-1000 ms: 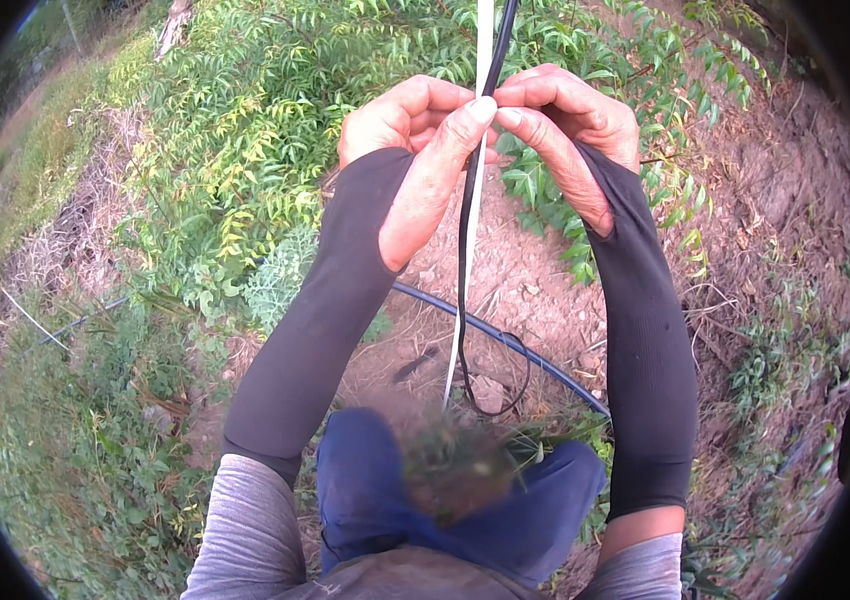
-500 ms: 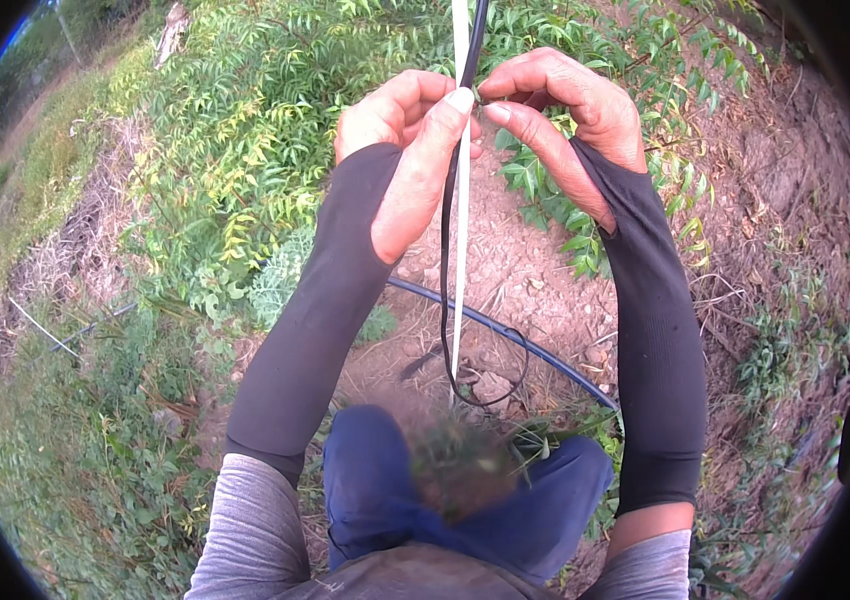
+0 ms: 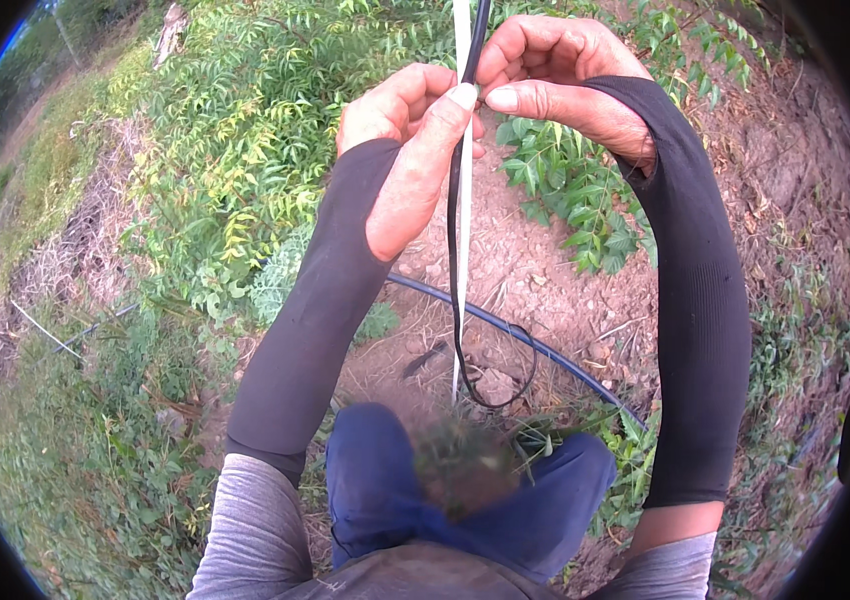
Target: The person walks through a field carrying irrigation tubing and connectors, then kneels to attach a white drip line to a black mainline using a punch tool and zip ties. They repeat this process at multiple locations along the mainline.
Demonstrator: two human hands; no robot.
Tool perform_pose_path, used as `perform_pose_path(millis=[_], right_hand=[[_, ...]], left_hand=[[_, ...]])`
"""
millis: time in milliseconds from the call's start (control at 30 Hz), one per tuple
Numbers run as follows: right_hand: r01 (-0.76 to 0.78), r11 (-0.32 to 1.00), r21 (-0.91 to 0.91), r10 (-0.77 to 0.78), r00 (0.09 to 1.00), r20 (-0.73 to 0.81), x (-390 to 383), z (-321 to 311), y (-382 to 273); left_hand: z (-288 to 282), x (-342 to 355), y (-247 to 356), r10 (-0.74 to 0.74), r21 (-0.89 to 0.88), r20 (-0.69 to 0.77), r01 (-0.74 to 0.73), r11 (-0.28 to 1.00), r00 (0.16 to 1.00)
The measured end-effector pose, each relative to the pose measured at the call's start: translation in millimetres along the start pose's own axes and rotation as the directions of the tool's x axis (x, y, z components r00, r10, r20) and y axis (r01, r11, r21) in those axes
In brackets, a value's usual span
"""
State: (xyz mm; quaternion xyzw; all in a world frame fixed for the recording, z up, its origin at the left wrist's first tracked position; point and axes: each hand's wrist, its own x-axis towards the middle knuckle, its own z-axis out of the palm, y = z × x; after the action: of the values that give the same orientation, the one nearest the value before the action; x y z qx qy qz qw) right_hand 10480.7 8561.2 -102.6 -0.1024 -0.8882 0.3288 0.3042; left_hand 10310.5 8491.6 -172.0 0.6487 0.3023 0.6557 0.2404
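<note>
A thin white pole point(image 3: 462, 30) runs up the middle of the view, with a black tube point(image 3: 482, 22) alongside its upper part. My left hand point(image 3: 410, 150) is closed around both, its thumb pressed on the front. Just right of that thumb, my right hand point(image 3: 570, 85) is bent in a pinch against the tube. What sits between its fingertips is too small to make out. Below my hands a narrow black strap point(image 3: 456, 240) hangs beside the pole and curls into a loop near the ground.
A dark hose point(image 3: 505, 326) lies across the bare soil point(image 3: 555, 285) in front of my knees. Leafy green plants point(image 3: 235, 130) grow at the left and far side. My bent legs point(image 3: 375, 480) are at the bottom. Dry dirt slopes up at the right.
My right hand has turned and its wrist and forearm have swung outward to the right, fingertips staying by the tube. My left hand has barely moved. The hanging strap has shifted slightly right.
</note>
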Motion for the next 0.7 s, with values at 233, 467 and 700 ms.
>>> perform_pose_path(millis=[233, 467, 700], right_hand=[[-0.043, 0.999, -0.028, 0.044, 0.998, 0.043, 3.9, -5.5, -1.6], [0.224, 0.967, 0.122, -0.206, 0.968, -0.146, 3.1, 8.4, 30.0], [0.374, 0.923, -0.094, -0.367, 0.779, -0.509, -6.3, 47.6, 47.0]], left_hand=[[-0.8, -0.7, 1.0, -0.034, -0.060, 0.024, 0.035, 0.998, 0.999], [1.1, 1.8, -2.5, -0.005, -0.027, 0.031, 0.006, 1.000, 1.000], [-1.9, 2.0, -3.1, -0.033, -0.074, -0.022, 0.032, 0.997, 0.999]])
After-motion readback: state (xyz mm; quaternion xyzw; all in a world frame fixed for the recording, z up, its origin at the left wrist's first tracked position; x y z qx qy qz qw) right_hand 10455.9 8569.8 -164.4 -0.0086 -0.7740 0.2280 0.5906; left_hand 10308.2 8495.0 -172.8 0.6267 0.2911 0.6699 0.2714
